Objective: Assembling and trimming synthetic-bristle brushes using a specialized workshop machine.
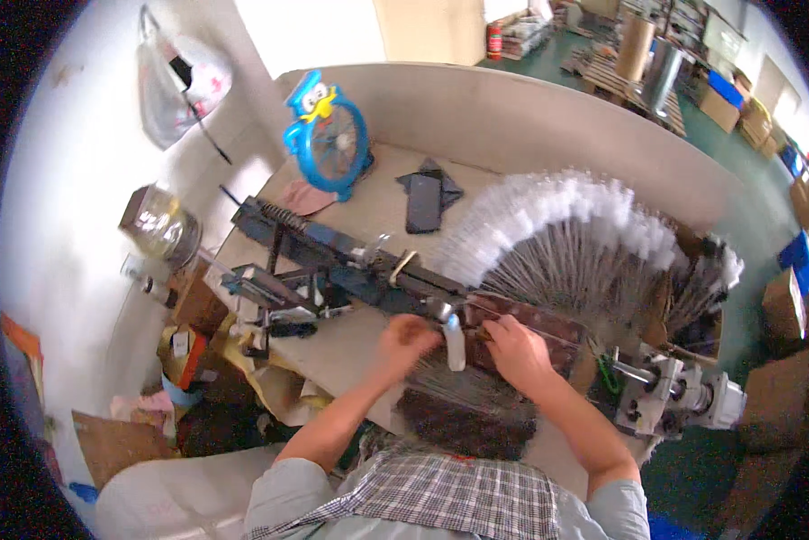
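My left hand [408,338] is smeared by motion beside a long black metal bench machine [332,256], so what its fingers do is unclear. My right hand [516,349] hovers over a dark reddish-brown board [562,349], thumb and fingers pinched together; whatever they hold is too small to make out. Between the hands stands a white handle-shaped piece [456,349] with a light blue top. Just below lies a dark bundle of thin wires [463,409]. Beyond my right hand a big fan of thin-stemmed brushes [566,216] with white bristle heads spreads over the table.
A blue duck-shaped fan [334,144] stands at the back left near a dark phone [424,202]. A motor-like metal unit [683,391] sits at the right edge. A low partition [530,112] borders the table's back; cardboard boxes [782,396] stand on the right.
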Demonstrator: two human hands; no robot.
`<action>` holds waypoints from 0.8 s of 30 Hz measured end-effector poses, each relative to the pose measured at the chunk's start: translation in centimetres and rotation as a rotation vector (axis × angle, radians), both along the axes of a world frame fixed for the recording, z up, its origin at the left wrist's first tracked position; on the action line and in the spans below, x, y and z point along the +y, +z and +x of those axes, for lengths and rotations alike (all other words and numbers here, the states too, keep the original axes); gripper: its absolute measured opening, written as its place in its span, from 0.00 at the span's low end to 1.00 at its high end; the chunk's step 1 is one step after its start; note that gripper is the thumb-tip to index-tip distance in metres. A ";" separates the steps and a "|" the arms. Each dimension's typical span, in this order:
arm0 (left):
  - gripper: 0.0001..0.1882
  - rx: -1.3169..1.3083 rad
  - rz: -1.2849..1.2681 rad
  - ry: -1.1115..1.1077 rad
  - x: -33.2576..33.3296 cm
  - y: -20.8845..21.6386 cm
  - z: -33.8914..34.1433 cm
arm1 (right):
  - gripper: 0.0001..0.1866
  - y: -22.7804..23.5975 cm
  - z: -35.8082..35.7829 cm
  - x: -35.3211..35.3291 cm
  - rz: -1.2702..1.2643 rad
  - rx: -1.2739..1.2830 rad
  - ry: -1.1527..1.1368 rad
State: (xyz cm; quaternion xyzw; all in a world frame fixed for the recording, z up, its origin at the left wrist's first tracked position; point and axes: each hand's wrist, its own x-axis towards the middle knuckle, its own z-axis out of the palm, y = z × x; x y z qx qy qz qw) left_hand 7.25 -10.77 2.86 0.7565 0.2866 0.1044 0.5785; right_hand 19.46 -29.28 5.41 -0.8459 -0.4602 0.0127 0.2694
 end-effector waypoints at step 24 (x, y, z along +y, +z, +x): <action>0.08 -0.223 -0.765 0.077 -5.2 3.1 0.2 | 0.08 8.0 2.6 -4.2 0.193 0.154 -0.152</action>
